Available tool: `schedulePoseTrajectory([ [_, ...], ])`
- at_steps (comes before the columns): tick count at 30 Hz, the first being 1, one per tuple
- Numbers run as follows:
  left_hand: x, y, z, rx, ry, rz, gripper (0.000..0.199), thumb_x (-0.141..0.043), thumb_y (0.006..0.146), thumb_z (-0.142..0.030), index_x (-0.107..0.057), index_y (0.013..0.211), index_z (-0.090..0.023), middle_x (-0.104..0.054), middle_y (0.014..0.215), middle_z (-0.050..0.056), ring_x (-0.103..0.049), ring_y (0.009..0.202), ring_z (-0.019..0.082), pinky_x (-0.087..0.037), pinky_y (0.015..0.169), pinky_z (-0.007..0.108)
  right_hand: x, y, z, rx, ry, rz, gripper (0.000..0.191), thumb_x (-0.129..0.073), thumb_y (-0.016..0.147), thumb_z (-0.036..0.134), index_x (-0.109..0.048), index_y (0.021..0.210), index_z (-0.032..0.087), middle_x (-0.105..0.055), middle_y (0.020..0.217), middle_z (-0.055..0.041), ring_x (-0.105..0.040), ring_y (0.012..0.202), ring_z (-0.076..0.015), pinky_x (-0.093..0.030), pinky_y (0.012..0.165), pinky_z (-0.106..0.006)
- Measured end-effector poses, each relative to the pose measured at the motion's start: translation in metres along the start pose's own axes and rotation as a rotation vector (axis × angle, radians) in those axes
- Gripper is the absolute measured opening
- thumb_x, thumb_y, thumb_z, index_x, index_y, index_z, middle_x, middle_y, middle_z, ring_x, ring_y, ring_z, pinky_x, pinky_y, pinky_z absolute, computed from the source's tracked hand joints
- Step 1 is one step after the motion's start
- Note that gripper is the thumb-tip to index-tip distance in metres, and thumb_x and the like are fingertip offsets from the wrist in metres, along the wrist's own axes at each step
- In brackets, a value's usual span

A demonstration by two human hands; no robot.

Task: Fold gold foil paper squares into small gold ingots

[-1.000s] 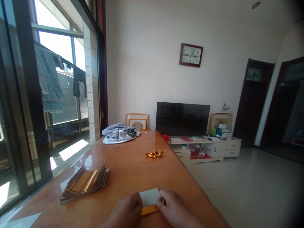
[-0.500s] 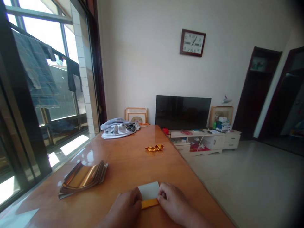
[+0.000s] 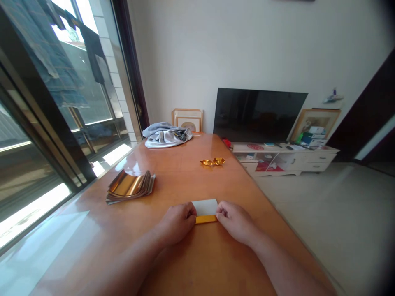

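Fingers (image 3: 191, 210) of left hand (image 3: 177, 222) and right hand (image 3: 236, 222), lower centre of frame: curled, nearly closed, thumbs against forefingers, pinching opposite ends of paper sheet (image 3: 205, 207). Same paper sheet: between both sets of fingertips, over wooden table (image 3: 188, 267); pale face up, gold folded band (image 3: 206, 219) along near edge. Long axis of band: left to right across frame, right end slightly higher. Left of centre: stack of gold sheets (image 3: 131, 185), curled. Just right of centre: two gold folded pieces (image 3: 219, 161), side by side. Above, left of centre: grey cloth heap (image 3: 166, 136); upper right, dark television (image 3: 259, 117).
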State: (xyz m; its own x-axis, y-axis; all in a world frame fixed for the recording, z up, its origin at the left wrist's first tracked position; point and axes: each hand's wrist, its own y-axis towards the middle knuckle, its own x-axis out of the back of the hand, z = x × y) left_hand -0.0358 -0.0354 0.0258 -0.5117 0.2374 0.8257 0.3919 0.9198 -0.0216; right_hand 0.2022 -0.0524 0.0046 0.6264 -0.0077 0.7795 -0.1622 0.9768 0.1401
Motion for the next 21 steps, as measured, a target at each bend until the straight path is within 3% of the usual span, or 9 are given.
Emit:
schedulePoseTrajectory([
  [13,0.001,0.000,-0.005,0.017,0.017,0.009,0.011,-0.052,0.081,-0.024,-0.063,0.082,-0.021,-0.068,0.080,0.001,-0.057,0.071,0.016,-0.031,0.059,0.025,0.000,0.001,-0.001,0.022,-0.011,0.001,0.006,-0.058,0.084,0.023,-0.062,0.079,0.023,-0.066,0.077,0.0012,-0.056,0.072,-0.0147,-0.028,0.058,-0.024],
  [21,-0.008,0.005,0.003,0.014,0.063,-0.062,0.013,-0.051,0.077,-0.020,-0.064,0.080,-0.020,-0.069,0.078,0.001,-0.058,0.071,0.016,-0.031,0.060,0.025,-0.007,0.002,0.001,0.019,-0.016,-0.064,0.008,-0.059,0.079,0.016,-0.064,0.078,0.022,-0.068,0.080,0.0012,-0.059,0.076,-0.0143,-0.033,0.063,-0.022],
])
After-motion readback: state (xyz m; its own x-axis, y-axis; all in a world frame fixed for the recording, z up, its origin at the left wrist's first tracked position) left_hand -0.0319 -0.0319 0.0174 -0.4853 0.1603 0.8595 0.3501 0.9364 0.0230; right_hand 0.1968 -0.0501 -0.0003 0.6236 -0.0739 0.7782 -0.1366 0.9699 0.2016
